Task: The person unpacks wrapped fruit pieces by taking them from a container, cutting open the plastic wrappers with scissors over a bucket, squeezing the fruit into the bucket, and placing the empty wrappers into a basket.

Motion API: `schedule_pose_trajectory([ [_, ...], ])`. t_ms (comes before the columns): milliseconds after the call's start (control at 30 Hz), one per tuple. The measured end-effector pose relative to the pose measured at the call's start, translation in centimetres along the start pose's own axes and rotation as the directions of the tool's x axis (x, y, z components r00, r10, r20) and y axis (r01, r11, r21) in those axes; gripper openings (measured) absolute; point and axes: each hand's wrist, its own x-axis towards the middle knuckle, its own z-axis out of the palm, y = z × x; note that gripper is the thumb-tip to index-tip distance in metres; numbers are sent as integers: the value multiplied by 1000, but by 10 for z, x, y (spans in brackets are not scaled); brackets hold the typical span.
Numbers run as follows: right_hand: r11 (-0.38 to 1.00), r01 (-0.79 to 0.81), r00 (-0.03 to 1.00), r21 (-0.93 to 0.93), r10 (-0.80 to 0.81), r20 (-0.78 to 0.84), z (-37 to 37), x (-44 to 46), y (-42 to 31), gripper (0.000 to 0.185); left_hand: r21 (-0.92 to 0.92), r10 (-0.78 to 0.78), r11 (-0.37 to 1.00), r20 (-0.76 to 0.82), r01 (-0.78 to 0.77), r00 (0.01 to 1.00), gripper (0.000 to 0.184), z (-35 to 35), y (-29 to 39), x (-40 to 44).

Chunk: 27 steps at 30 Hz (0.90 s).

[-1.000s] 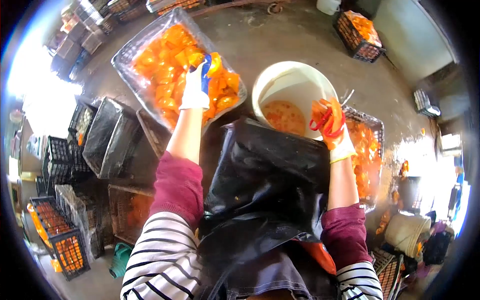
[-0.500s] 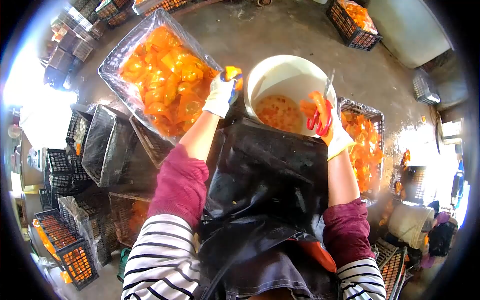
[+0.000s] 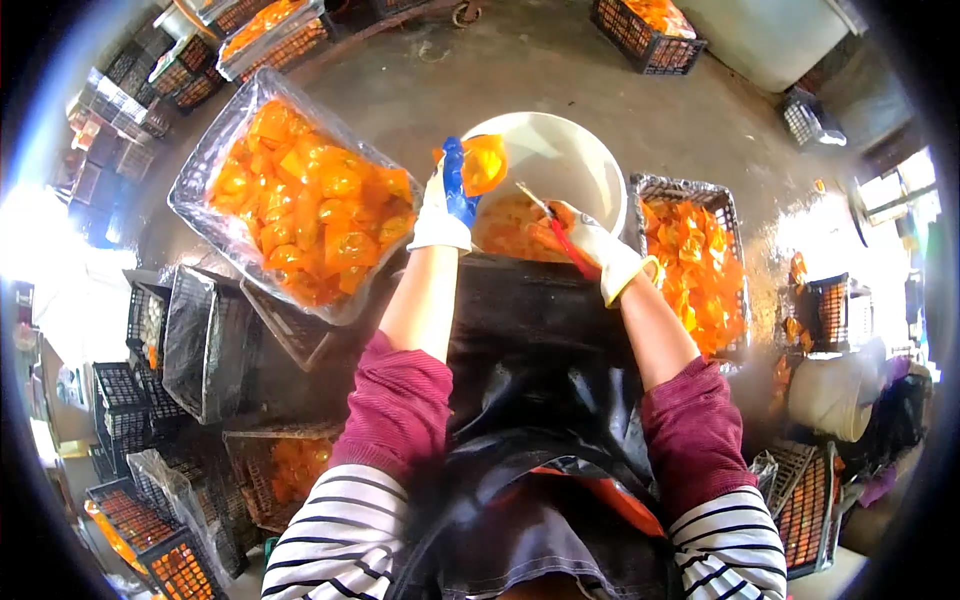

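My left hand (image 3: pixel 450 200), in a white and blue glove, is closed on a piece of orange peel (image 3: pixel 485 165), glossy and cup-shaped, over the left rim of a white bucket (image 3: pixel 590 150). My right hand (image 3: pixel 585 240), gloved in white with orange fingers, grips red-handled scissors (image 3: pixel 572 250). Their metal tips point up and left, just below and right of the peel, apart from it. Orange, pulpy matter (image 3: pixel 505 225) lies in the bucket, partly hidden by my right hand. Left of it, a plastic-lined crate (image 3: pixel 200 170) is heaped with wet orange pieces (image 3: pixel 310 200).
Beside the bucket on the right stands a black crate (image 3: pixel 735 200) full of orange peels (image 3: pixel 695 270). A black-lined bin (image 3: pixel 205 340) and stacked crates are at left. Another filled crate (image 3: pixel 650 45) sits farther off on the wet floor (image 3: pixel 480 75). A black apron (image 3: pixel 540 340) covers my lap.
My left hand has moved right, from the lined crate's edge to the bucket, raising the peel. My right hand has shifted left over the bucket, and the scissors have swung from upright to pointing left.
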Motion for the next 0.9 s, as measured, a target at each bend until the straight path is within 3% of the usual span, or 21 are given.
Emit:
schedule_pose_trajectory([
  [33, 994, -20, 1000, 109, 21, -3, 4, 2, 0, 41, 102, 40, 994, -10, -39, 999, 54, 3, 0, -5],
  [100, 916, 90, 995, -390, -100, -5, 5, -8, -18, 43, 300, 47, 953, -1, -45, 999, 52, 15, 2, -15],
  [167, 883, 187, 977, -431, -211, -8, -3, 12, 17, 41, 419, 64, 903, 98, -100, 993, 45, 7, -6, -2],
  [233, 874, 114, 991, -472, -136, -12, 1, 7, 4, 38, 313, -67, 950, 148, 18, 987, 42, 25, 11, -18],
  [267, 870, -1, 1000, -492, -7, -16, 1, 0, -14, 36, 259, -129, 962, 176, 80, 976, 41, 32, 17, -24],
  [300, 851, -112, 993, -513, 118, -21, 3, -5, -30, 34, 261, -113, 961, 83, 88, 990, 39, 26, 12, -17],
  [367, 936, 46, 998, -349, -58, -24, -13, 25, 30, 31, 89, -133, 989, 176, 119, 975, 41, 20, 6, -8],
  [433, 953, 51, 995, -299, -76, -71, -8, 25, 23, 30, -122, -73, 986, 307, 115, 949, 44, 12, -1, 3],
  [533, 944, -92, 985, -316, 40, -169, -8, 17, 8, 28, -8, -176, 984, 86, 177, 981, 47, 18, 0, -7],
  [600, 974, -57, 978, -221, 10, -206, -10, 19, 16, 26, 211, -179, 964, 61, 162, 982, 46, 19, -13, -5],
  [700, 927, 81, 927, -367, -205, -314, 5, 7, 2, 26, 293, -159, 943, -12, 155, 987, 42, 32, -7, -17],
  [733, 917, 57, 937, -395, -186, -295, 4, 4, -5, 25, 317, -156, 936, -5, 150, 988, 41, 32, -6, -18],
  [767, 905, 33, 947, -425, -164, -276, 3, -1, -13, 24, 340, -155, 929, 0, 146, 988, 40, 32, -6, -20],
  [900, 964, 66, 967, -256, -125, -222, -17, 25, 33, 28, 202, -190, 961, -20, 190, 982, 38, 31, -5, -17],
])
